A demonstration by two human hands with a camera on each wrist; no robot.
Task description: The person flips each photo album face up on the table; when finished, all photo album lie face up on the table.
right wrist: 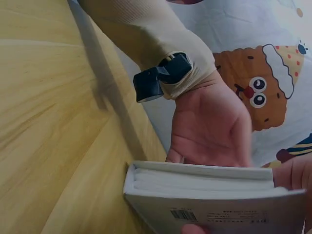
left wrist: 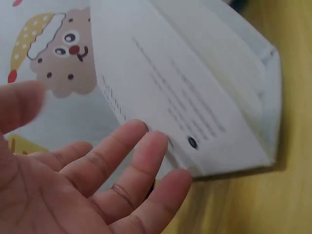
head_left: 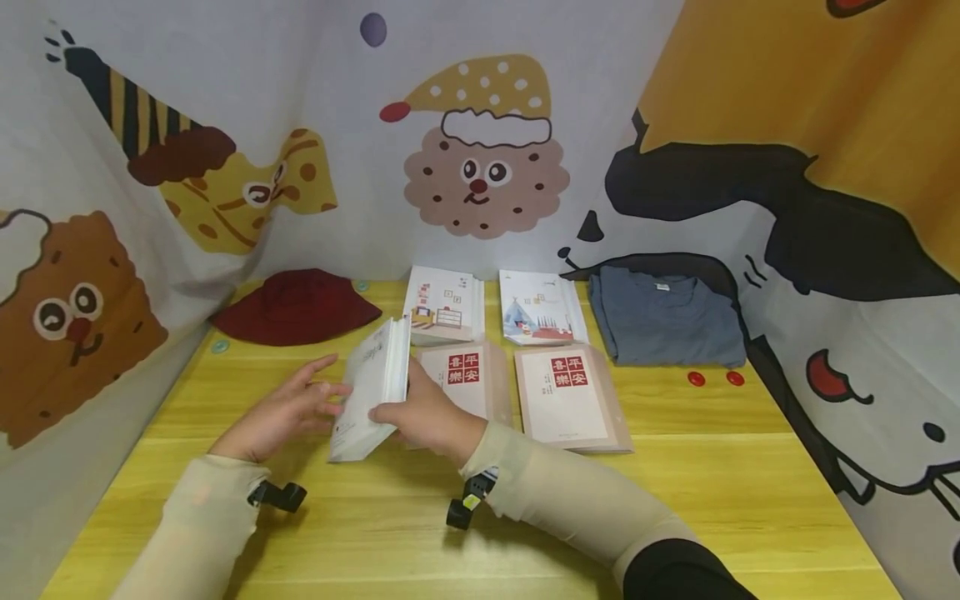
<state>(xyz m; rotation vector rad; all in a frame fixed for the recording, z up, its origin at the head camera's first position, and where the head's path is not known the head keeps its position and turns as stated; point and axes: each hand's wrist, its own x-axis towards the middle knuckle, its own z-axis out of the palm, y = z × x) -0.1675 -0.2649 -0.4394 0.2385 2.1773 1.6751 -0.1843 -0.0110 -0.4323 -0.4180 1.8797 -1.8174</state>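
Observation:
A thick white hardcover book (head_left: 369, 392) stands tilted over the left part of the table, its page edges showing. My right hand (head_left: 438, 417) grips it from the right, thumb (right wrist: 192, 229) on one cover and the other fingers behind. On the book's left, my left hand (head_left: 288, 408) is held with fingers spread and palm turned toward it. In the left wrist view its fingertips (left wrist: 151, 141) overlap the printed cover near the lower edge; whether they touch I cannot tell. Behind the right hand lies a pinkish book (head_left: 480, 375), partly hidden.
Another pinkish book (head_left: 566, 400) lies to the right. Farther back are two illustrated white books (head_left: 446, 300), a dark red hat (head_left: 296, 308) and a folded blue-grey shirt (head_left: 667, 321). Red discs (head_left: 696, 379) lie before the shirt, greenish ones (head_left: 220, 347) near the hat. Printed curtains (head_left: 345, 225) surround the table.

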